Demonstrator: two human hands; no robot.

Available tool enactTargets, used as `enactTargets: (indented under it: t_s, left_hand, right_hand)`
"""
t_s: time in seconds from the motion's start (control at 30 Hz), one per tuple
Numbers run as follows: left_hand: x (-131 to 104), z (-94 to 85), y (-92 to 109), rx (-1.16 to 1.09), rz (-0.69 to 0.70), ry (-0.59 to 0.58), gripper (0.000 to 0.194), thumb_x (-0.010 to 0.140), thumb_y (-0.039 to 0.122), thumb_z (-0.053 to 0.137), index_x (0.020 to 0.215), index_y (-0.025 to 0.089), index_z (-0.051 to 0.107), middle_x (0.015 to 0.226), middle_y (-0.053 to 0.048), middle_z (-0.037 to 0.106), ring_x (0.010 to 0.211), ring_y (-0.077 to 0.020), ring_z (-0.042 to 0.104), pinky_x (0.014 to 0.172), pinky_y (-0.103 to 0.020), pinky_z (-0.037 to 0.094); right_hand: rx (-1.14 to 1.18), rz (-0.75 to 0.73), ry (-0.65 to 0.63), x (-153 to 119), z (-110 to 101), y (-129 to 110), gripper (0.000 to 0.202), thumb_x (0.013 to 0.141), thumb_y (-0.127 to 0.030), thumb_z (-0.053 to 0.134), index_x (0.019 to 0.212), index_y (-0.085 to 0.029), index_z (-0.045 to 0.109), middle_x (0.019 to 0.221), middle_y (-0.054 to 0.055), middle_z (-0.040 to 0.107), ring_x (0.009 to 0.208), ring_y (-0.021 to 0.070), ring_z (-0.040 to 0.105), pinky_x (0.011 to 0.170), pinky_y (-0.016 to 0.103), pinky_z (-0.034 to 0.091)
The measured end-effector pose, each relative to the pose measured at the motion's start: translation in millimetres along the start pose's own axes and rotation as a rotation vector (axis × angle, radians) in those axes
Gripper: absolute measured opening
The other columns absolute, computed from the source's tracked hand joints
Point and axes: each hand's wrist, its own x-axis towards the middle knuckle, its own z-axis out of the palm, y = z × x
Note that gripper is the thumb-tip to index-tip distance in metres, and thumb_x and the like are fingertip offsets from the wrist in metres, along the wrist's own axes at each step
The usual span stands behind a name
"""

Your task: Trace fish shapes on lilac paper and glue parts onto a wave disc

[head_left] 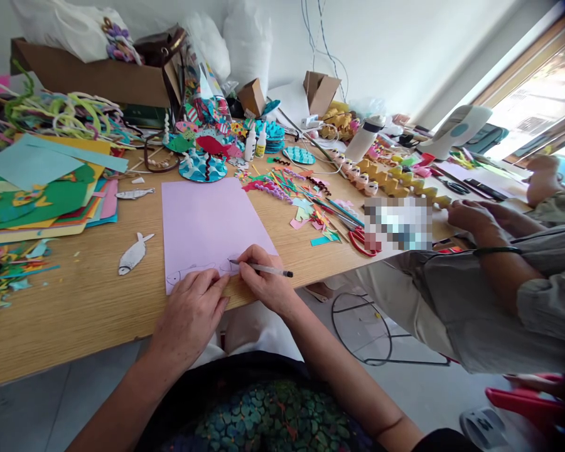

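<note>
A lilac sheet of paper [207,220] lies on the wooden table in front of me. Along its near edge runs a drawn fish outline [177,275], partly covered by my fingers. My left hand [191,311] rests flat on that edge with its fingers stretched out. Gripped in my right hand [266,282] is a slim pen [275,271], its tip on the paper just right of my left fingertips, where more lines show. Left of the sheet lie a white paper fish cutout [134,253] and a smaller fish cutout [135,194].
Coloured sheets [51,188] are stacked at left, above paper scraps [16,270]. Behind my sheet stands a fish decoration [203,166] beside glue bottles [250,143]. Red-handled scissors [362,243] lie to the right. Another person's hands [473,220] hold a yellow strip there.
</note>
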Motion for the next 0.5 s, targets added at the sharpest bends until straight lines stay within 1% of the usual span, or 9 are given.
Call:
enactTargets:
  t_s: [0.2, 0.37, 0.5]
  left_hand:
    - [0.0, -1.0, 0.5, -0.021, -0.020, -0.020, 0.029, 0.083, 0.017, 0.050, 0.111, 0.013, 0.057, 0.099, -0.010, 0.058, 0.091, -0.0262, 0.051, 0.078, -0.042, 0.047]
    - [-0.5, -1.1, 0.5, -0.038, -0.034, -0.034, 0.029, 0.084, 0.018, 0.048, 0.112, 0.016, 0.057, 0.100, -0.010, 0.058, 0.094, -0.0266, 0.051, 0.078, -0.043, 0.047]
    - [-0.6, -1.0, 0.5, -0.035, -0.034, -0.037, 0.029, 0.084, 0.018, 0.050, 0.112, 0.015, 0.056, 0.100, -0.010, 0.058, 0.093, -0.0258, 0.051, 0.078, -0.041, 0.047]
  right_hand:
    - [-0.058, 0.012, -0.017, 0.9, 0.6, -1.6, 0.008, 0.075, -0.018, 0.046, 0.075, -0.019, 0.054, 0.059, -0.005, 0.051, 0.054, 0.0096, 0.046, 0.057, 0.022, 0.034]
    - [-0.048, -0.003, 0.000, 0.0, -1.0, -2.3, 0.007, 0.072, -0.015, 0.044, 0.069, -0.020, 0.049, 0.055, -0.005, 0.045, 0.052, 0.0101, 0.041, 0.054, 0.022, 0.031]
    - [-0.006, -0.016, -0.018, -0.7, -3.4, -1.5, 0.008, 0.070, -0.015, 0.042, 0.067, -0.020, 0.047, 0.055, -0.005, 0.044, 0.053, 0.0103, 0.039, 0.055, 0.022, 0.031]
